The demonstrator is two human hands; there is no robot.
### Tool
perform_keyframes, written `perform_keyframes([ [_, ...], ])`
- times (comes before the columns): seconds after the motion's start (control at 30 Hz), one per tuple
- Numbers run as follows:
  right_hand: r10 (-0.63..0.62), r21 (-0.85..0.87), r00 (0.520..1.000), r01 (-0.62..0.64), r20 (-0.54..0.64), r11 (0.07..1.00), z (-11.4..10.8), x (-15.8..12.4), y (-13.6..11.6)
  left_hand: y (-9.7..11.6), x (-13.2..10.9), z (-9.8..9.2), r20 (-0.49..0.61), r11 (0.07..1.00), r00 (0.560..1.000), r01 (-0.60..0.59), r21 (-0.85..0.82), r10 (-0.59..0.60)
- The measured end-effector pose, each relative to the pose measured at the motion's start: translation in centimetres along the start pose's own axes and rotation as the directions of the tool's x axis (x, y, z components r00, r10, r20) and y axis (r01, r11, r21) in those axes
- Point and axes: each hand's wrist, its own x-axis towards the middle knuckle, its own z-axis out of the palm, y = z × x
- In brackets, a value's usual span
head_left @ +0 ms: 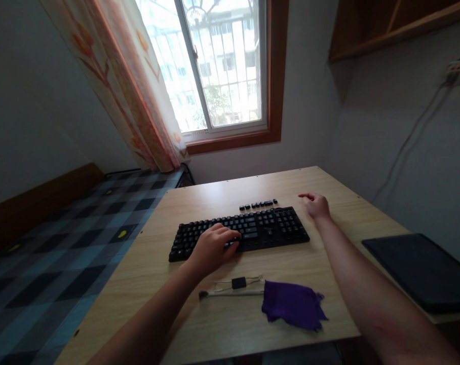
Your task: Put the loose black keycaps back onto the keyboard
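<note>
A black keyboard (283, 220) lies on the wooden table. My left hand (215, 246) is over its lower middle, fingers curled on the keys and thumb near the front edge; it seems to grip the keyboard, though the fingertips are partly hidden. Some spots in the bottom row right of this hand look bare of keycaps. Behind the keyboard, several loose black keycaps (257, 205) form a row. To their right my right hand (316, 205) is low over the table, its index finger stretched leftward and the others bent. Nothing shows in it.
Nearest me lie a purple cloth (293, 304), a thin brush (230, 293) and a wire tool with a black handle (238, 283). A dark flat slab (420, 268) is at the table's right edge. A bed with checked bedding (112, 213) adjoins on the left.
</note>
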Motion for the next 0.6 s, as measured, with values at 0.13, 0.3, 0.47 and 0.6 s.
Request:
perform_keyframes([
  [0.13, -0.009, -0.008, 1.000, 0.009, 0.004, 1.000, -0.1, -0.2, -0.1, 0.5, -0.7, 1.2, -0.071, 0.989, 0.991, -0.104, 0.108, 0.112],
  [0.3, 0.000, -0.025, 1.000, 0.000, 0.002, 1.000, -0.2, -0.3, -0.4, 0.2, -1.0, 2.1, -0.076, 0.973, 0.983, -0.150, 0.175, 0.165],
  [0.47, -0.024, -0.054, 1.000, 0.025, 0.013, 0.998, -0.2, -0.5, -0.5, 0.5, -1.5, 2.7, -0.017, 0.971, 0.992, -0.121, 0.204, 0.127],
  [0.6, -0.040, -0.053, 0.999, 0.041, 0.019, 0.998, -0.2, -0.4, -0.4, 0.5, -1.7, 3.1, -0.018, 0.978, 0.995, -0.092, 0.186, 0.097],
])
